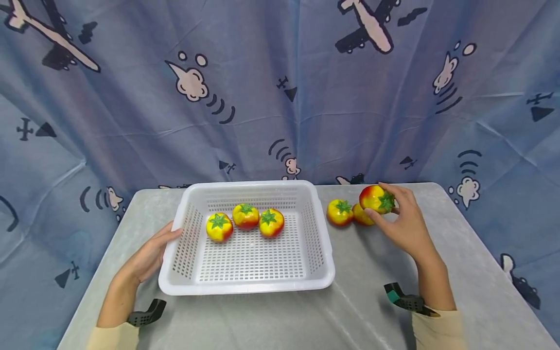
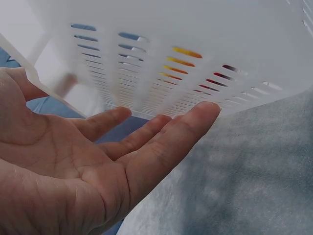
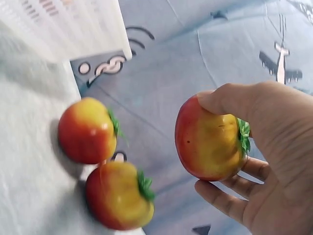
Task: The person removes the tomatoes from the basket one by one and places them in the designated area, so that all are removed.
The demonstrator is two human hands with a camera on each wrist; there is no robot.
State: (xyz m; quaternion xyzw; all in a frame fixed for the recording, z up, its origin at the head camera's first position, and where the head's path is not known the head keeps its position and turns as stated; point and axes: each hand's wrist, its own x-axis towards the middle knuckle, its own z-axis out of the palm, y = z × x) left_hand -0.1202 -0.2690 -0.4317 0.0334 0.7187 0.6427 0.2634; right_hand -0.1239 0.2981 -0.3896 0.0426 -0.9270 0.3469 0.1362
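A white perforated plastic basket [image 1: 245, 287] stands on the table with three yellow-and-red tomatoes inside, one of them the left tomato [image 1: 219, 227]. My left hand [image 1: 150, 253] holds the basket's left side, its thumb over the rim and its fingers along the outer wall [image 2: 195, 83]. To the right of the basket, my right hand [image 1: 404, 223] grips another tomato [image 3: 208, 139] between thumb and fingers, raised above the table. Below it two more tomatoes sit side by side: a nearer-to-basket tomato [image 1: 339, 213] and a partly hidden tomato [image 1: 362, 215].
The grey table [image 1: 372, 301] ends at the back against a blue curtain [image 1: 280, 97] printed with airplanes. A dark band [image 1: 146, 313] is at the left wrist, and another band [image 1: 409, 301] is at the right wrist.
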